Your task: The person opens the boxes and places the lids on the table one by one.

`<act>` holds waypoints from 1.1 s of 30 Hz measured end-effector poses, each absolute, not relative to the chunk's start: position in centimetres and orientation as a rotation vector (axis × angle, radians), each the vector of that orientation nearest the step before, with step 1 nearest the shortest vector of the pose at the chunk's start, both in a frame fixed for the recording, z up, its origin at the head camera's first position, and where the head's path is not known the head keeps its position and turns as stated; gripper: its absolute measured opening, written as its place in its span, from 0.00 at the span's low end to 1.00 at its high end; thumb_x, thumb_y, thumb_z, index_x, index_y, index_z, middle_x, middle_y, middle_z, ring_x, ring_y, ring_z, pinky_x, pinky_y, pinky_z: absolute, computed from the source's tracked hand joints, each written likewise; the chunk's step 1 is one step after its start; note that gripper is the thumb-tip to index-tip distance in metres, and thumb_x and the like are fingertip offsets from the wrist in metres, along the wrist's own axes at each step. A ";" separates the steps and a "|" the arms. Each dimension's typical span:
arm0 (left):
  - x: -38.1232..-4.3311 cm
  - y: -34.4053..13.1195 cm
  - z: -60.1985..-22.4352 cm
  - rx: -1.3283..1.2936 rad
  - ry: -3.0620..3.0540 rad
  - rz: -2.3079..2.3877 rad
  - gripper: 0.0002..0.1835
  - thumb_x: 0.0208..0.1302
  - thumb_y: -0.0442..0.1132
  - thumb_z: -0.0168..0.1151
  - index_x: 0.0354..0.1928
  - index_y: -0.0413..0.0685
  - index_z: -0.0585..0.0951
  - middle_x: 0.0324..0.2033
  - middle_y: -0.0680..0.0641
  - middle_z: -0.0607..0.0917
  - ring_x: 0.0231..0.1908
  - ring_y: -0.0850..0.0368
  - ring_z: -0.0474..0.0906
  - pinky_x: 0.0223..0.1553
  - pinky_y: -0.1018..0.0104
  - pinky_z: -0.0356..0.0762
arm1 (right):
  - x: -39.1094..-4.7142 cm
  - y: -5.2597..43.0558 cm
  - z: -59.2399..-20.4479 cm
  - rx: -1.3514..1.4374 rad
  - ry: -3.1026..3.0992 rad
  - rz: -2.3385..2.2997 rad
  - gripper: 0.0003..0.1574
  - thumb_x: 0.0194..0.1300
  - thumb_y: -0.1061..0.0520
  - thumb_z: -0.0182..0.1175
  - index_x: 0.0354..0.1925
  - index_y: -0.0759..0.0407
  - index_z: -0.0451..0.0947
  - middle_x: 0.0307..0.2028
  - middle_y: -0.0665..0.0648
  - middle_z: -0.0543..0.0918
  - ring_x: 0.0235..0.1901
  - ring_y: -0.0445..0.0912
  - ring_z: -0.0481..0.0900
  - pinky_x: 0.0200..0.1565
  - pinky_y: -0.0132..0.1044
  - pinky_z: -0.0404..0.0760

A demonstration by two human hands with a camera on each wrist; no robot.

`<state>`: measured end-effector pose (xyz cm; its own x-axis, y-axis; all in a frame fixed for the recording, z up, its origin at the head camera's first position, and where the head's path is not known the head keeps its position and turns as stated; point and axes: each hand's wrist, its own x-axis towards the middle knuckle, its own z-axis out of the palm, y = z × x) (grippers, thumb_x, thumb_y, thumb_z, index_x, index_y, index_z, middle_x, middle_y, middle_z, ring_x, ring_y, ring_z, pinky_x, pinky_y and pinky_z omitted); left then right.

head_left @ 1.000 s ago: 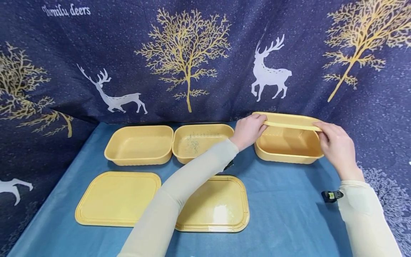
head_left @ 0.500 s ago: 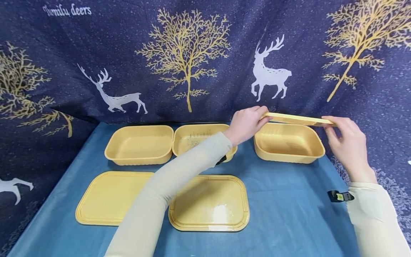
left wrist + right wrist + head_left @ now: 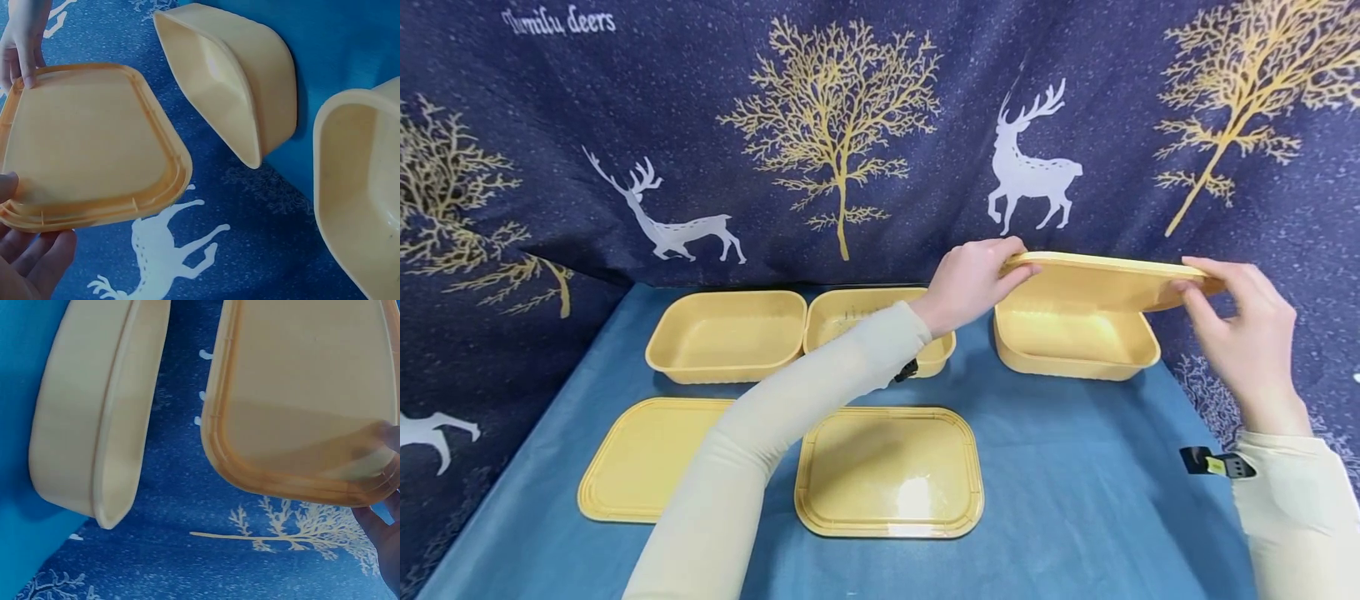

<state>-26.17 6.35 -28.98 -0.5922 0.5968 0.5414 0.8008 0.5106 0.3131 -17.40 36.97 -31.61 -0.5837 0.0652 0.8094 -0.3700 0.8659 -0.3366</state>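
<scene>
Between my two hands a yellow plastic lid (image 3: 1097,279) is held up, tilted, above the back of the right-hand yellow container (image 3: 1067,367). My left hand (image 3: 973,279) pinches the lid's left end, thumb on one face and fingers on the other. At the opposite end my right hand (image 3: 1247,333) pinches it in the same way. The left wrist view shows the rimmed face of the lid (image 3: 94,137) and the open container (image 3: 269,81) apart from it. In the right wrist view a gap separates the lid (image 3: 306,387) from the container (image 3: 75,419).
Two more open yellow containers, a left one (image 3: 726,371) and a middle one (image 3: 936,362) with dark specks inside, stand side by side. Two lids, one left (image 3: 625,467) and one central (image 3: 887,475), lie flat on the blue cloth (image 3: 1060,500). A patterned curtain (image 3: 910,208) hangs behind.
Both hands have lifted the lid off the right container's rim area. It turned edge-on, then tilted so its underside shows. The right hand moved right; the left shifted slightly left and up.
</scene>
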 end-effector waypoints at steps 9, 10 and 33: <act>-25.7 6.1 -28.7 -1.161 -2.439 -0.983 0.14 0.74 0.54 0.58 0.35 0.54 0.77 0.21 0.53 0.72 0.22 0.61 0.68 0.27 0.70 0.60 | -16.0 37.0 -30.7 0.146 -2.133 0.649 0.27 0.61 0.69 0.70 0.58 0.60 0.83 0.40 0.29 0.74 0.39 0.23 0.64 0.45 0.20 0.59; -25.6 6.2 -28.8 -1.160 -2.451 -0.997 0.14 0.74 0.54 0.58 0.35 0.54 0.77 0.21 0.53 0.71 0.23 0.61 0.67 0.27 0.70 0.60 | -15.9 37.2 -30.7 0.132 -2.142 0.665 0.27 0.61 0.68 0.71 0.59 0.58 0.83 0.41 0.25 0.71 0.39 0.24 0.64 0.45 0.20 0.59; -23.6 7.3 -33.9 -1.145 -2.658 -1.403 0.13 0.71 0.49 0.64 0.48 0.49 0.81 0.30 0.55 0.82 0.18 0.62 0.78 0.22 0.72 0.76 | -14.6 39.6 -33.2 0.041 -2.501 0.740 0.29 0.67 0.51 0.69 0.64 0.52 0.79 0.47 0.38 0.78 0.39 0.24 0.66 0.40 0.16 0.62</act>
